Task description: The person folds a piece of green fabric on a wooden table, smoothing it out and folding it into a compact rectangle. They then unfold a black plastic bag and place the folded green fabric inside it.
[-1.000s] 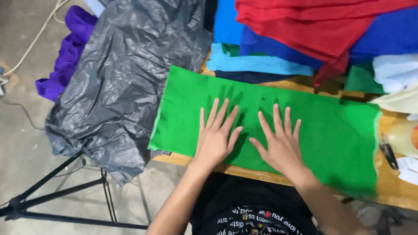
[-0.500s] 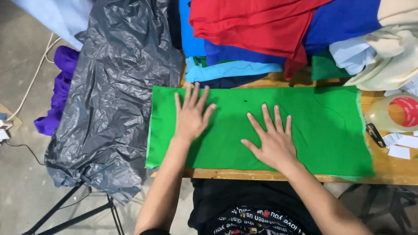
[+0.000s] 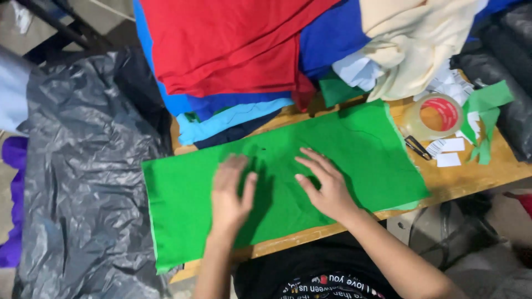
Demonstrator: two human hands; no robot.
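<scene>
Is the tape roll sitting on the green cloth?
No, the tape roll rests on the bare wooden table, just past the right edge of the green cloth.

One head-worn camera looks steeply down, close over the wooden table (image 3: 476,171) edge

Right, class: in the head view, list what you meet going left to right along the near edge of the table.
Grey plastic sheet → green cloth → left hand → right hand → roll of clear tape → green fabric scraps.
</scene>
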